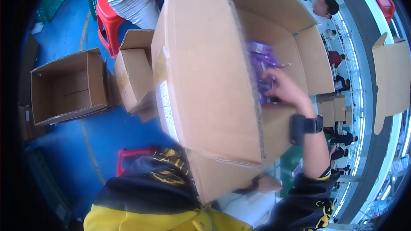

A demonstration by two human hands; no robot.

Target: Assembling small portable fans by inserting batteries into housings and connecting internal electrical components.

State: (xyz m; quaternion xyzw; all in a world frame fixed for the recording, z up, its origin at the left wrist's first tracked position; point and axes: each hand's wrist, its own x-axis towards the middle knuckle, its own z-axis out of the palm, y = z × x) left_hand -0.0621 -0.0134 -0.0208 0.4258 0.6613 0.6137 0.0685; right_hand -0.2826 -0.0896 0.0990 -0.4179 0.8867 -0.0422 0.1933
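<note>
My right hand (284, 87), with a dark watch on its wrist, reaches into a large open cardboard box (205, 68). Its fingers are bent and closed on one of several shiny purple packets (262, 51) inside; the exact grip is blurred. My left arm, in a black and yellow sleeve (150, 179), runs behind the box's near flap, which hides the left hand's fingers. Below the flap another hand (269, 184) shows in part beside something white; whose it is I cannot tell.
To the left, an open cardboard box (68, 87) and a smaller carton (132, 75) stand on the blue floor (128, 139). Behind them are a red stool (109, 21) and a person in light clothes (135, 0). More people sit along the right, near stacked cartons (332, 110).
</note>
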